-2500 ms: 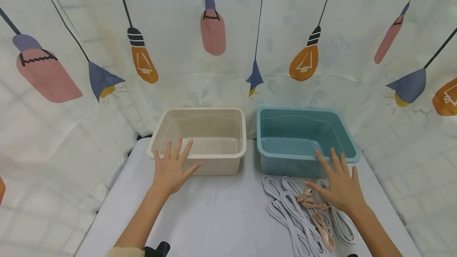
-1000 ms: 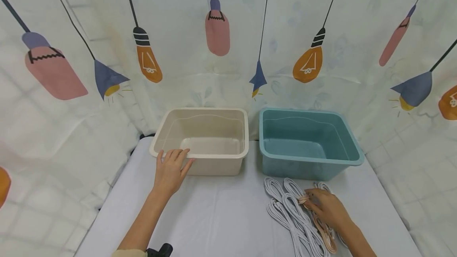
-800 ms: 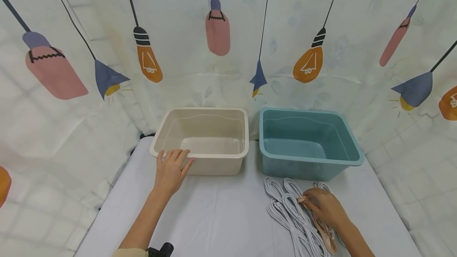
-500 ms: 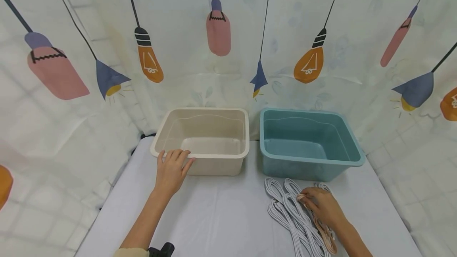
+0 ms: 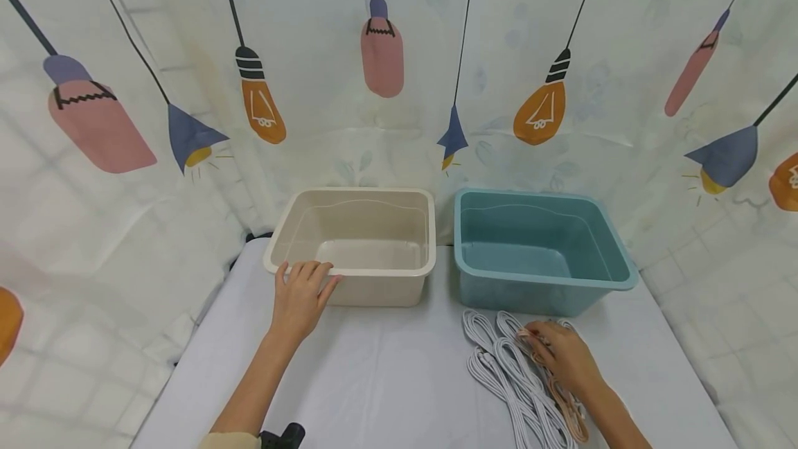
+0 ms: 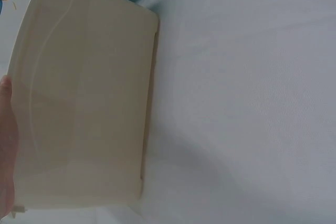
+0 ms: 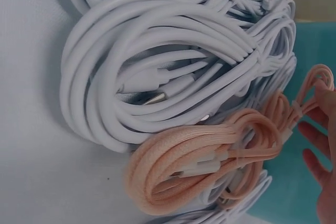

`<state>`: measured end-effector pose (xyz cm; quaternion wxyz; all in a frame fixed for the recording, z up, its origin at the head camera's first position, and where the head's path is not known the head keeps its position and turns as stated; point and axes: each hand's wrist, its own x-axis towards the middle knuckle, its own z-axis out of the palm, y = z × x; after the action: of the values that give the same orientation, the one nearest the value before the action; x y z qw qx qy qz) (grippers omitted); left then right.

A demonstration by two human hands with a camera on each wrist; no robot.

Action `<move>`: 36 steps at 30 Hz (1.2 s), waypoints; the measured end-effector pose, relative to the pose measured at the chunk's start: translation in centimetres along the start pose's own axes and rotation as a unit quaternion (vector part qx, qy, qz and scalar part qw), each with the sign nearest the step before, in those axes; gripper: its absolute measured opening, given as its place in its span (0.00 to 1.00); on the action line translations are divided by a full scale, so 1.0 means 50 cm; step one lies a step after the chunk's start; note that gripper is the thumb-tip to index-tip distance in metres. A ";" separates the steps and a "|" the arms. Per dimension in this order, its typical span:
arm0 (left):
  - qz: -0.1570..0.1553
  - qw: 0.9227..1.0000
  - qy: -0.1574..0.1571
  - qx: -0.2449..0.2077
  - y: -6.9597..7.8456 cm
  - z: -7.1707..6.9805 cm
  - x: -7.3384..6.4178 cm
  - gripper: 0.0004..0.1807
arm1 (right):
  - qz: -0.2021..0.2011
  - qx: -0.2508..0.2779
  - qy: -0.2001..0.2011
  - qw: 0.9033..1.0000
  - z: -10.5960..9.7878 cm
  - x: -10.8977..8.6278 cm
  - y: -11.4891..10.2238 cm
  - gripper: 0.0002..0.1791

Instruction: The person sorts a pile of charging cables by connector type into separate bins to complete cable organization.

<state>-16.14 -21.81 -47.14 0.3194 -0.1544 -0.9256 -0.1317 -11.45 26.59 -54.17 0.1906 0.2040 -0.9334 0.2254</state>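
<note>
My left hand (image 5: 298, 300) rests on the front rim of a beige bin (image 5: 377, 289), fingertips over the rim and thumb against the outer wall. In the left wrist view, part of that hand (image 6: 7, 145) lies along the bin's edge. On the right, my right hand (image 5: 564, 355) pinches the far end of a coiled peach charging cable (image 5: 570, 411). The right wrist view shows this cable (image 7: 181, 163) with its loop lifted between thumb and finger. White coiled cables (image 5: 520, 380) lie beside and under it, and metal connectors show among the coils (image 7: 157, 95).
A teal bin (image 5: 524, 296) stands right of the beige one, behind the cables. Both bins have bare floors. White cloth covers the table (image 5: 386, 373). A curtain printed with lamps (image 5: 399, 137) hangs close behind the bins. A black strap (image 5: 283, 435) is on the left wrist.
The left hand has come down from above the beige bin onto its rim. My right hand has lowered to the cables, taken hold of the peach one, and shifted its end slightly left and away.
</note>
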 end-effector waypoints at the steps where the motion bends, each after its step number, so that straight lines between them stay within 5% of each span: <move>1: 0.001 1.000 0.002 0.000 0.000 0.000 0.000 0.39 | -0.001 0.000 0.001 1.000 -0.002 0.001 -0.002 0.13; 4: 0.006 1.000 0.008 -0.004 0.000 0.000 0.001 0.44 | -0.006 -0.001 0.003 1.000 -0.008 0.006 -0.008 0.13; 23: 0.021 1.000 0.009 0.006 -0.002 -0.007 0.001 0.37 | -0.081 0.012 0.026 0.996 -0.056 0.058 -0.053 0.15; 36: 0.040 0.999 0.006 0.012 -0.008 -0.016 0.003 0.42 | -0.115 0.029 0.014 0.993 -0.089 0.107 -0.088 0.14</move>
<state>-15.97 -22.41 -46.47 0.3316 -0.1863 -0.9185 -0.1082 -12.73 23.65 -46.61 0.2226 0.3119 -0.8940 0.2324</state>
